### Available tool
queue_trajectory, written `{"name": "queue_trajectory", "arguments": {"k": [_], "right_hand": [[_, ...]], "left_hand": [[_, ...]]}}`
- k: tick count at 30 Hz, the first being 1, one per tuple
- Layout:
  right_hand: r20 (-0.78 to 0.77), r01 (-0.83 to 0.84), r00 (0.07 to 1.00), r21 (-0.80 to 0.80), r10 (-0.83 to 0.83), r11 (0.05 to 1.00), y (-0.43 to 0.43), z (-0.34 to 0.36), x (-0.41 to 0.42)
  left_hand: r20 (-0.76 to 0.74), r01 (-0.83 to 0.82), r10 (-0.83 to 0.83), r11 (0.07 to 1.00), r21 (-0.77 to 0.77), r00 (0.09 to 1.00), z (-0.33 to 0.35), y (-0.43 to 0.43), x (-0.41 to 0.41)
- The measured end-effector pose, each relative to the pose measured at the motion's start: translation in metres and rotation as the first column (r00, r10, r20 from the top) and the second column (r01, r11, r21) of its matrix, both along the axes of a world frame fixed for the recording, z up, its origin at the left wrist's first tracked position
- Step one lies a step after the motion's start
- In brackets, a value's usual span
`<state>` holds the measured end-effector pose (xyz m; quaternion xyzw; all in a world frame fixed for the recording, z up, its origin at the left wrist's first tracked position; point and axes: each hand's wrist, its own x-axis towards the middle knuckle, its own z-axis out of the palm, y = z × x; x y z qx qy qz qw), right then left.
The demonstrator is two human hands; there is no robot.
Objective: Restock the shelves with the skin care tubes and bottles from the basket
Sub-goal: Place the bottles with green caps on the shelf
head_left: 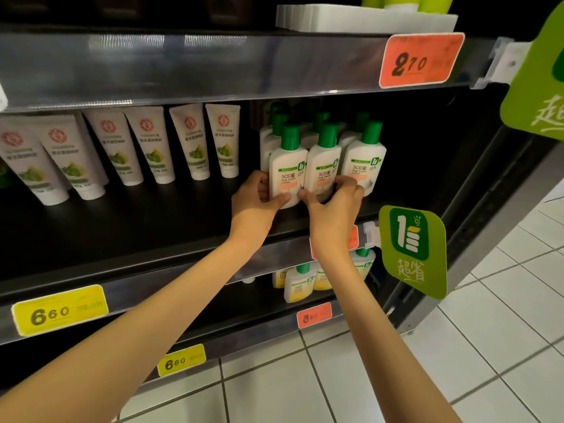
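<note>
Several white lotion bottles with green caps stand in rows on the middle shelf (pixel 152 233). My left hand (pixel 254 203) grips the base of the front left bottle (pixel 288 169), thumb across its front. My right hand (pixel 334 203) grips the base of the front middle bottle (pixel 323 166), and its fingers reach the foot of the front right bottle (pixel 364 157). Several white tubes (pixel 152 145) with green fruit prints stand cap-down in a row to the left. The basket is out of view.
A green hanging sign (pixel 412 248) sticks out from the shelf edge right of my right wrist. Yellow-labelled bottles (pixel 297 282) stand on the shelf below. Price tags line the shelf fronts. A white tray (pixel 366 19) sits on the top shelf. Tiled floor lies at the lower right.
</note>
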<state>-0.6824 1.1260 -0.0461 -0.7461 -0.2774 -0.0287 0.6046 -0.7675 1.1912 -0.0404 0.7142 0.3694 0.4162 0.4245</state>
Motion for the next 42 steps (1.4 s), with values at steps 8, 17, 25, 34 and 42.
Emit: {"name": "queue_trajectory", "arguments": {"k": [8, 17, 25, 34, 42], "right_hand": [[-0.026, -0.032, 0.999, -0.048, 0.031, 0.998, -0.0012, 0.0020, 0.0028], [0.040, 0.050, 0.998, -0.143, -0.045, 0.988, 0.0071, -0.0009, 0.0015], [0.007, 0.051, 0.999, -0.040, -0.051, 0.998, 0.0051, 0.0009, 0.0021], [0.009, 0.060, 0.998, -0.010, -0.060, 0.998, 0.0016, -0.0010, 0.0034], [0.003, 0.073, 0.997, -0.035, -0.073, 0.997, -0.0005, 0.0018, 0.0040]], "left_hand": [[0.003, -0.068, 0.068, 0.998, 0.013, 0.998, -0.0044, 0.0012, -0.0035], [-0.016, -0.095, 0.096, 0.995, 0.025, 0.995, -0.0059, 0.0034, -0.0046], [-0.019, -0.088, 0.089, 0.995, 0.051, 0.996, -0.0048, 0.0010, -0.0042], [0.006, -0.049, 0.049, 0.998, 0.047, 0.999, -0.0042, 0.0010, -0.0009], [-0.041, -0.025, 0.027, 0.998, 0.062, 0.999, -0.0038, 0.0037, 0.0023]]}}
